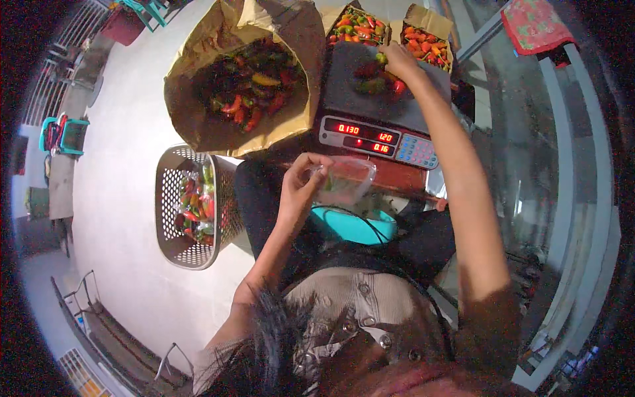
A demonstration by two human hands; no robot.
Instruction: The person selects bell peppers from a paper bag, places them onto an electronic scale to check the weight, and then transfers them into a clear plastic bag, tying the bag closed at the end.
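My left hand (305,176) pinches the edge of a clear plastic bag (349,178), held in front of a digital scale (337,109). On the dark platform of the scale lie several peppers (372,87), green, red and dark. My right hand (399,59) reaches over them, its fingertips at a green pepper (381,58); whether it grips the pepper I cannot tell. Red digits glow on the scale's panel. Behind the platform stand two open boxes, one of mixed small peppers (359,32) and one of orange-red peppers (425,45).
A large brown paper sack (183,94) of peppers stands left of the scale. Below it, a perforated plastic basket (163,223) holds bagged peppers. A turquoise container (347,226) is near my lap. At right are metal rails with a red patterned cloth (536,27).
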